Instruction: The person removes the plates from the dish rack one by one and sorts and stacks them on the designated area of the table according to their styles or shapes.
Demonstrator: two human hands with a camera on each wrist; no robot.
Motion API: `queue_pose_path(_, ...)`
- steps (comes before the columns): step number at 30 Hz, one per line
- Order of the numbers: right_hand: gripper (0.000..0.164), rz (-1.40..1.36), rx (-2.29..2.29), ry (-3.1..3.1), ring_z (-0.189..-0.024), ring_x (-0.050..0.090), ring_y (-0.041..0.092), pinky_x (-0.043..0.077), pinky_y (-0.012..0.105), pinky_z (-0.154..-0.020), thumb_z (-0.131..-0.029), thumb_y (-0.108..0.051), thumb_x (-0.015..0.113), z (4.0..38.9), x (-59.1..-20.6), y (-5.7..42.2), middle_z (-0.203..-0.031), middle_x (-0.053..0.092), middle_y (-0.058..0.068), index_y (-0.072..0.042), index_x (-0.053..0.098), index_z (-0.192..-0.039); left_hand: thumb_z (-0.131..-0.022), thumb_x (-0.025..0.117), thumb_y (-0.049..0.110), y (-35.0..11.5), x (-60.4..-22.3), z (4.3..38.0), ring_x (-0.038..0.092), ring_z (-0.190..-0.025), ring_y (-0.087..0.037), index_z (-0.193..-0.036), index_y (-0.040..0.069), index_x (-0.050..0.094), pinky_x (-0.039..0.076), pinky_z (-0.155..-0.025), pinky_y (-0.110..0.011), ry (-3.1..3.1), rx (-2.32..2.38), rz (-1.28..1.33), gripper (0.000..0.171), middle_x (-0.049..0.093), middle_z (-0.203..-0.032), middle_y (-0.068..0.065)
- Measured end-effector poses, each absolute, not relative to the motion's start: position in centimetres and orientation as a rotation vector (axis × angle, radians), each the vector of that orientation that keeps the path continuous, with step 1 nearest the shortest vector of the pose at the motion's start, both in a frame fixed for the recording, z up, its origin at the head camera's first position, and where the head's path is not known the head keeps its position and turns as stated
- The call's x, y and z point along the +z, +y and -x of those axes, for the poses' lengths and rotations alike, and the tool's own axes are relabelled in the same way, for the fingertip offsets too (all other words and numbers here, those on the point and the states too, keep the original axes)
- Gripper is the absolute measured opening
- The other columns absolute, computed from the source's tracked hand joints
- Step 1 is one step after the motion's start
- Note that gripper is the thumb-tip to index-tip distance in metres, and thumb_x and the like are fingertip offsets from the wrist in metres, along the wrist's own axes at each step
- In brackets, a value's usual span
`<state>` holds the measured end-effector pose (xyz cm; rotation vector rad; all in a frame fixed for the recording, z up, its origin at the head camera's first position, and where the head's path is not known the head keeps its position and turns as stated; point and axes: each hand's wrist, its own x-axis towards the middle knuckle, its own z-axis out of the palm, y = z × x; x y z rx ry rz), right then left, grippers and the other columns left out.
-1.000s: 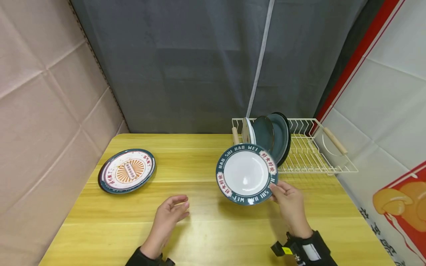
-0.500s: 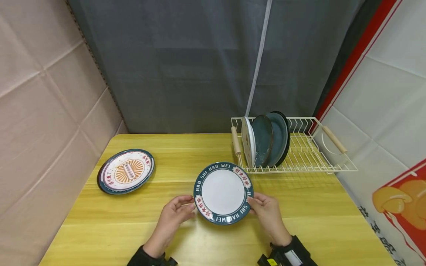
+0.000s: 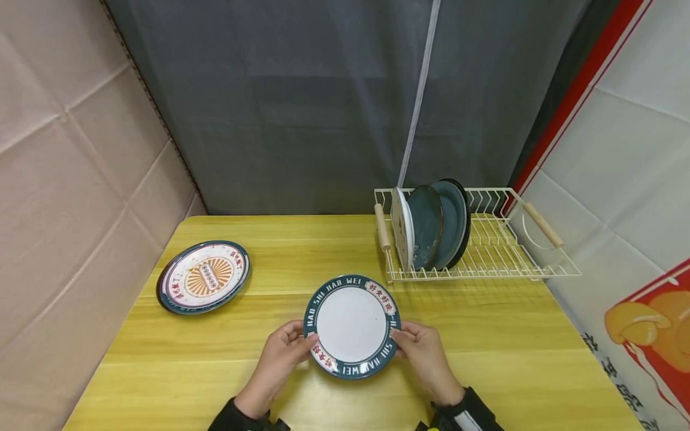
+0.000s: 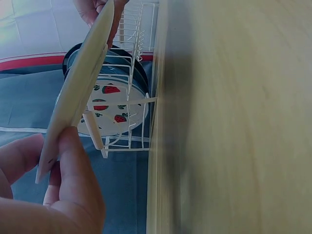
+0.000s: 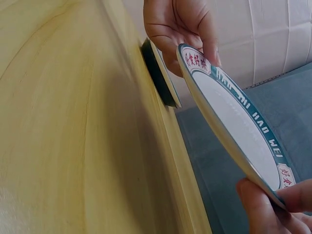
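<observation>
A round white plate [image 3: 351, 324] with a dark green lettered rim is held between both hands, above the table near its front. My left hand [image 3: 283, 359] pinches the left edge, thumb on the rim's upper face and fingers beneath. On the opposite edge my right hand [image 3: 426, 359] pinches the rim the same way. In the left wrist view the plate [image 4: 80, 87] shows its pale underside, with a gap between it and the table. The right wrist view shows the plate's [image 5: 234, 117] white face, with both hands at its ends.
A cream wire dish rack [image 3: 501, 245] with wooden handles stands at the back right. Several plates [image 3: 450, 221] stand upright in its left part. At the left lies a stack of plates [image 3: 207, 278], the top one bearing an orange sunburst. Fabric walls enclose the wooden table [image 3: 302, 251].
My right hand has brought the plate left and toward me, away from the rack. My left hand, free at first, now grips the plate's left edge.
</observation>
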<state>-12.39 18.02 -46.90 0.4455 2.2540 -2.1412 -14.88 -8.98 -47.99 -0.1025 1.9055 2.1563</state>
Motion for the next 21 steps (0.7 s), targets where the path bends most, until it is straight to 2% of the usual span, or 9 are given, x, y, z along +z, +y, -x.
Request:
queue_pose_path(13,0.021,-0.460,-2.135,2.236,-0.077,0.070,0.020,0.061,0.029,-0.067,-0.095,-0.001,0.065,12.43,-47.15,18.53,-0.096,0.075,0.017,0.009,0.069,-0.113,-0.090,0.073,0.007,-8.84,-48.13,14.89,0.064,-0.085,-0.020,-0.120,-0.011,0.060,0.060,-0.073,-0.029,1.930,2.146,0.122,0.038,0.067,-0.096,-0.010)
queue_pose_path(21,0.022,-0.433,-2.118,2.205,-0.081,0.071,0.021,0.061,0.030,-0.070,-0.096,-0.003,0.065,12.51,-46.88,18.77,-0.098,0.075,0.017,0.008,0.069,-0.115,-0.088,0.074,0.005,-8.99,-48.31,14.89,0.066,-0.082,-0.019,-0.120,-0.014,0.058,0.060,-0.072,-0.029,1.946,2.157,0.107,0.040,0.067,-0.096,-0.012)
